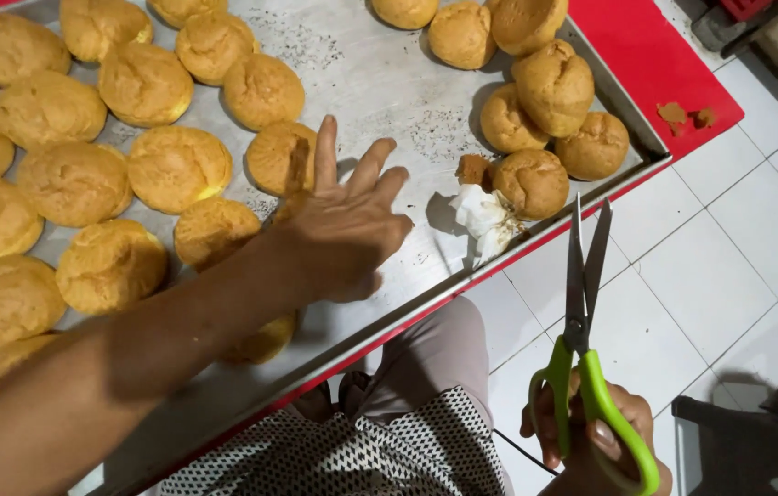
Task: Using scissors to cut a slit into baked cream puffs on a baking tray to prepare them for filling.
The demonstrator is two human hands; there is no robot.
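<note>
Cream puffs (76, 184) fill the left and middle of your metal baking tray (380, 83), golden and whole as far as this view shows; none of those off to the left of your fingers has a visible cut or filling. Your left hand (347, 225) reaches over the tray with its fingers (325, 152) spread wide and holding nothing. One puff (281, 158) lies just beyond the fingertips, another (214, 230) sits beside the wrist, and one more (265, 340) is partly hidden under your forearm.

To the right of those fingers comes a bare stretch of tray, then a small broken-off crust piece (473, 170) and a crumpled white blob (487, 220), paper or cream, I cannot tell which. Just past these a second cluster of puffs (554, 87) is piled at the tray's right end, on the red board (655, 55) beneath it, where a few crumbs (674, 112) lie.

Farthest right, well apart from the tray and over the white tiled floor (729, 230), your right hand (591, 441) holds green-handled scissors (584, 312), fingers threaded through the loops, blades nearly closed and pointing toward the tray's near right edge.

Judging from how things lie, the work looks barely begun: only that crust piece and the white blob hint at a puff already opened, and almost the whole batch appears untouched.
</note>
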